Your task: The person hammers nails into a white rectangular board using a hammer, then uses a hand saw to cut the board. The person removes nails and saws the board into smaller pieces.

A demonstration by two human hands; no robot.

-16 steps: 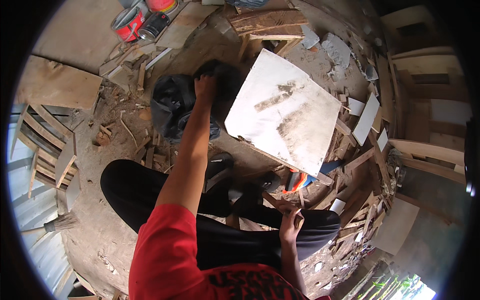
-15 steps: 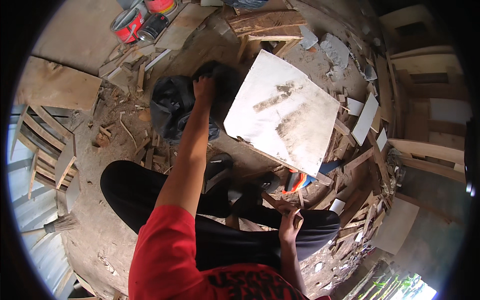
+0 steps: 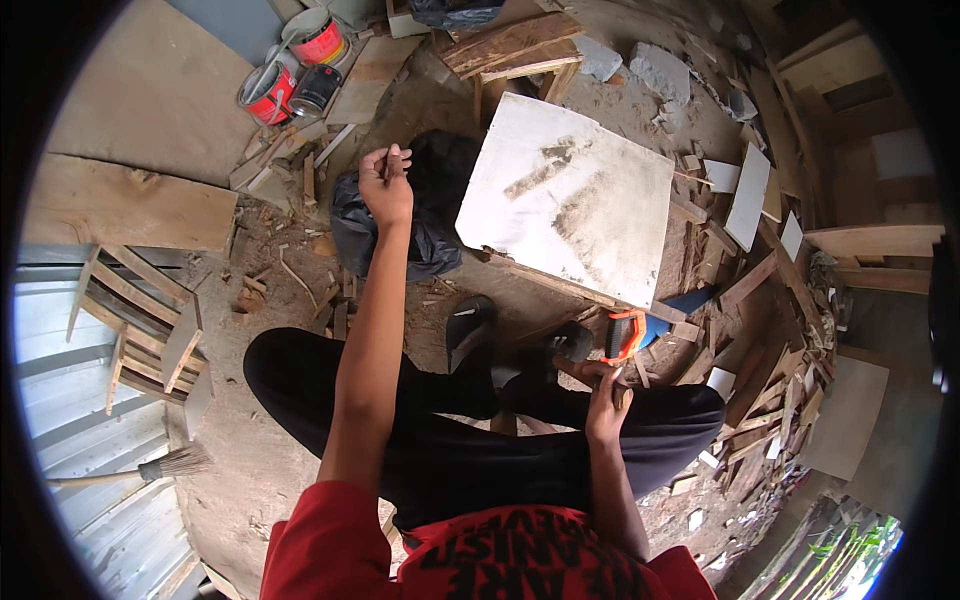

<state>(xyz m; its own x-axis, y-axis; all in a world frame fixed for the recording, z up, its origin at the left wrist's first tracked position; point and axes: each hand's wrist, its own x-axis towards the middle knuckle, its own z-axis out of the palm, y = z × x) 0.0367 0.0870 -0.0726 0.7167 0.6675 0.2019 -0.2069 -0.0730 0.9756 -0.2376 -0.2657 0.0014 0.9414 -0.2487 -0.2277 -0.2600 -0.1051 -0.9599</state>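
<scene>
My left hand point(image 3: 384, 186), fingers curled, is over the black bag point(image 3: 430, 255); I cannot tell if it holds anything. My right hand point(image 3: 606, 408) grips a brown wooden piece point(image 3: 622, 397).

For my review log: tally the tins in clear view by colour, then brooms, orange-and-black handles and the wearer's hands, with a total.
Red tins: 2
Black tin: 1
Broom: 1
Orange-and-black handle: 1
Hands: 2 (left hand, right hand)
Total: 7
</scene>
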